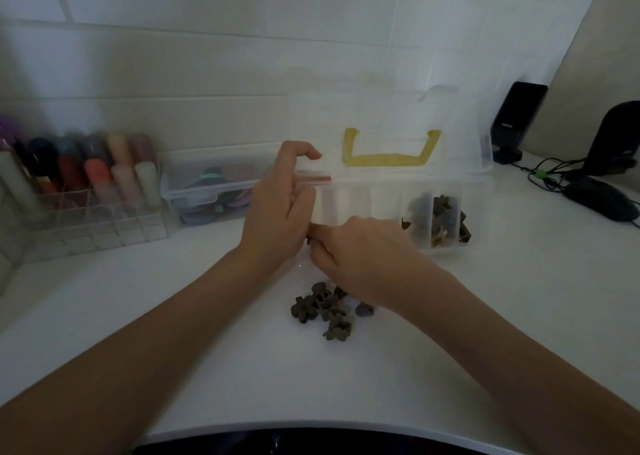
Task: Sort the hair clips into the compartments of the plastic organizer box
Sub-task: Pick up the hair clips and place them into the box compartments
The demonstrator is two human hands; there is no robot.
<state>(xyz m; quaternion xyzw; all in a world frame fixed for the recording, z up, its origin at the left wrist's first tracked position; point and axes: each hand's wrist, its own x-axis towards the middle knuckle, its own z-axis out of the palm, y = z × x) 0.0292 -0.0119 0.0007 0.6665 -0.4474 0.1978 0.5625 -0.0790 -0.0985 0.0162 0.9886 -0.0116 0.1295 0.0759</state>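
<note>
The clear plastic organizer box (pixel 481 195) stands open at the back, its lid with a yellow handle (pixel 384 160) leaning on the wall. Two right compartments hold dark brown hair clips (pixel 443 212). A loose pile of brown hair clips (pixel 325 311) lies on the white table in front of the box. My left hand (pixel 277 209) pinches the top of a small clear zip bag (pixel 320 181) with a red seal strip. My right hand (pixel 360 250) curls round the bag's lower end, where a small dark piece (pixel 309 239) shows between my hands.
A clear rack of coloured tubes (pixel 86 184) stands at the far left. Beside it sits a clear lidded case (pixel 207 188) with coloured items. A black speaker (pixel 516 119), cables and a dark mouse (pixel 602 198) occupy the right. The table's front edge (pixel 311 427) is near me.
</note>
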